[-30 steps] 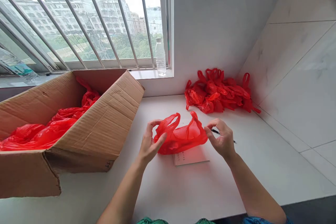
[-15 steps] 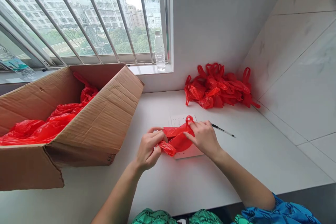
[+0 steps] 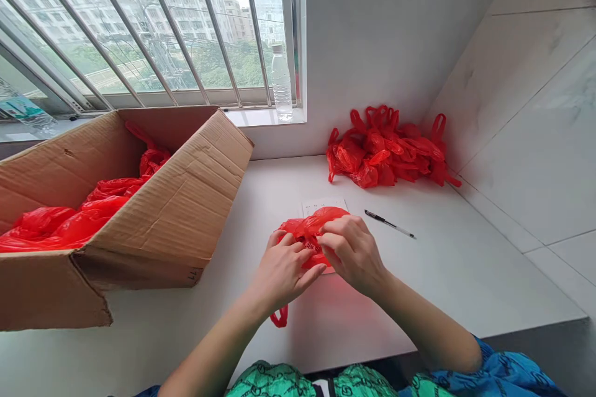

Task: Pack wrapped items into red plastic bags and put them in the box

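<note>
While left fingers (image 3: 296,252) spread over one bag (image 3: 319,221), right fingers (image 3: 336,242) apparently pinch it near one pen (image 3: 390,224).

Red plastic bag (image 3: 321,219), thin and translucent, with dark printing (image 3: 313,247); crumpled over the worktop (image 3: 465,279), partly covered by the hands (image 3: 286,270), one looped handle (image 3: 279,324) projecting toward the near edge.
</note>
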`<state>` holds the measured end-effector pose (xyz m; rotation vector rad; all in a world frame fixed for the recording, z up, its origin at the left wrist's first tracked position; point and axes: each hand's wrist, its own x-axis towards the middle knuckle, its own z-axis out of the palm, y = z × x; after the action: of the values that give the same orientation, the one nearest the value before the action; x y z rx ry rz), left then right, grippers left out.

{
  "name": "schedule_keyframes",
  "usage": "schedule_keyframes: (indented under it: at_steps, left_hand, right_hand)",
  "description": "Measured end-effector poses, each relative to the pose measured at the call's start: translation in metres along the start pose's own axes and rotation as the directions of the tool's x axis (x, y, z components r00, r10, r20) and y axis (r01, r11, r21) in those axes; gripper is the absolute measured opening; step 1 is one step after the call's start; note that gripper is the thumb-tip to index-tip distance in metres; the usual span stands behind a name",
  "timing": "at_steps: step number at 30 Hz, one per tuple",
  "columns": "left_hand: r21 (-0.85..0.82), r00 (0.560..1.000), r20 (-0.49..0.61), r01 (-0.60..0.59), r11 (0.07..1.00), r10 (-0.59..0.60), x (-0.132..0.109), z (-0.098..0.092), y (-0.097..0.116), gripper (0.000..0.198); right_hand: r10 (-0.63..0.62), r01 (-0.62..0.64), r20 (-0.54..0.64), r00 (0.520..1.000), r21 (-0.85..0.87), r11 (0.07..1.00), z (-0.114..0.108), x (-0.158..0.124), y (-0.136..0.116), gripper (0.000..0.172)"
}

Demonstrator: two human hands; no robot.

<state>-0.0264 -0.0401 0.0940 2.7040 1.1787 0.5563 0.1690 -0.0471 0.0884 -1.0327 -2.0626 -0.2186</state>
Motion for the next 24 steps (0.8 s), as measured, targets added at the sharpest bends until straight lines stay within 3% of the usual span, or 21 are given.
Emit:
schedule_keyframes:
  at_steps: [2, 5, 6, 10, 13, 17, 19, 21, 24]
  left_hand:
    - [0.006, 1.0, 0.011, -0.015, 1.0, 0.015, -0.003, 0.004, 0.002, 0.044]
    - [0.071, 1.0, 0.008, 0.029, 0.997, -0.029, -0.008, 0.01, -0.003, 0.055]
    - [0.086, 0.999, -0.009, 0.047, 0.995, -0.047, -0.009, 0.012, -0.007, 0.057]
    - [0.1, 0.992, -0.051, 0.116, 0.988, -0.112, -0.006, 0.017, -0.025, 0.055]
    - [0.121, 0.988, -0.016, 0.153, 0.981, -0.152, -0.002, 0.019, -0.04, 0.048]
    - [0.149, 0.97, 0.108, 0.2, 0.968, -0.217, -0.001, 0.02, -0.055, 0.025]
    - [0.124, 0.951, 0.178, 0.235, 0.964, -0.254, -0.002, 0.019, -0.059, 0.028]
    - [0.082, 0.937, 0.226, 0.255, 0.963, -0.267, -0.002, 0.019, -0.061, 0.034]
    - [0.023, 0.94, 0.212, 0.27, 0.963, -0.268, 0.001, 0.02, -0.061, 0.037]
  right_hand:
    - [-0.073, 0.074, 0.183, 0.98, 0.003, 0.997, 0.014, -0.002, -0.002, 0.022]
    - [0.077, 0.005, 0.381, 0.922, -0.209, 0.978, 0.03, -0.008, 0.01, 0.017]
    - [0.153, -0.031, 0.397, 0.905, -0.298, 0.954, 0.032, -0.01, 0.015, 0.014]
    - [0.335, -0.134, 0.371, 0.866, -0.473, 0.871, 0.032, -0.021, 0.035, 0.062]
    - [0.39, -0.196, 0.41, 0.825, -0.441, 0.876, 0.03, -0.026, 0.044, 0.062]
    - [0.437, -0.307, 0.507, 0.743, -0.321, 0.896, 0.026, -0.027, 0.053, 0.061]
    - [0.445, -0.349, 0.549, 0.708, -0.276, 0.896, 0.024, -0.027, 0.056, 0.063]
    - [0.44, -0.366, 0.56, 0.702, -0.246, 0.897, 0.024, -0.027, 0.058, 0.066]
    - [0.441, -0.372, 0.512, 0.737, -0.238, 0.897, 0.031, -0.026, 0.056, 0.063]
